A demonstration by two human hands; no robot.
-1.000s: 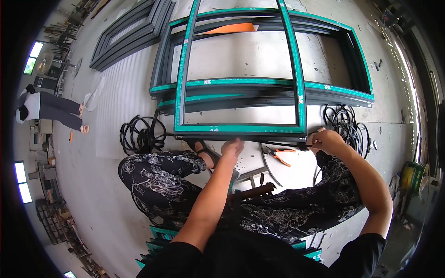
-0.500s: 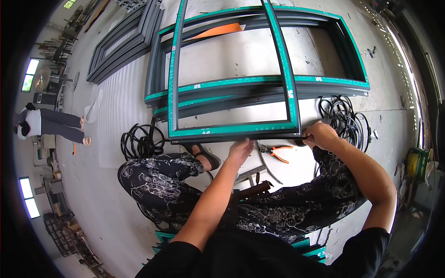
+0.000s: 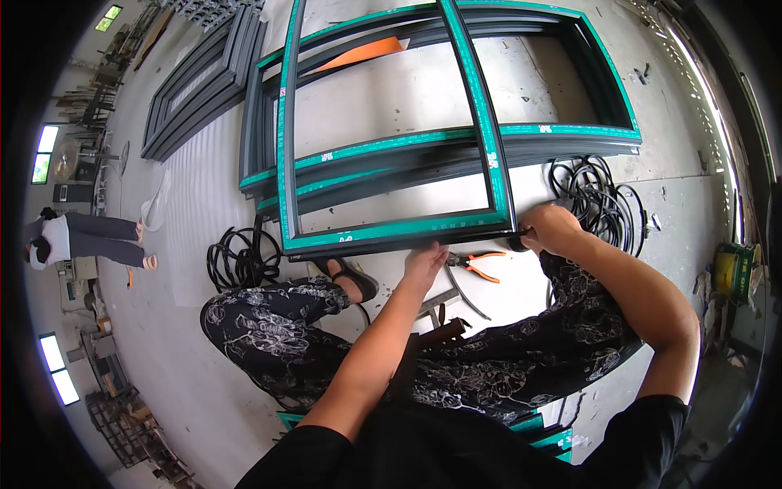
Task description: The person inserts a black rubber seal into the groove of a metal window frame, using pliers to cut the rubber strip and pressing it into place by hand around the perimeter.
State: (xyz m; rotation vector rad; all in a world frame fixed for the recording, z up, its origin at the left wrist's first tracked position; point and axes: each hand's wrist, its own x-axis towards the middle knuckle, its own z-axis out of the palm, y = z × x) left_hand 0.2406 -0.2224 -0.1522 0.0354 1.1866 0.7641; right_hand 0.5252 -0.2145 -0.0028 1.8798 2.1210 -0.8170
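Note:
A rectangular black frame point(image 3: 395, 226) with green film on its face leans toward me, its far part over a stack of similar frames. My left hand point(image 3: 425, 265) is at the middle of its near edge, the fingertips partly hidden under the edge. Just off the frame's near right corner, my right hand point(image 3: 551, 226) is closed in a pinch. A thin black strip point(image 3: 522, 235) shows between its fingers and the corner. Orange-handled pliers point(image 3: 479, 265) lie on the floor between my hands, beyond my patterned trousers.
Behind lies the frame stack point(image 3: 582, 130), with an orange sheet point(image 3: 362, 54) inside it. Black coils lie right point(image 3: 599, 200) and left point(image 3: 243, 259). Grey frames point(image 3: 204, 85) stand at the far left. Another person point(image 3: 85, 236) is at the left; a green-yellow bucket point(image 3: 735, 273) stands right.
My view has shifted slightly, so the frame and stack appear a little further left. The right hand stays by the frame's corner and the left at its near edge.

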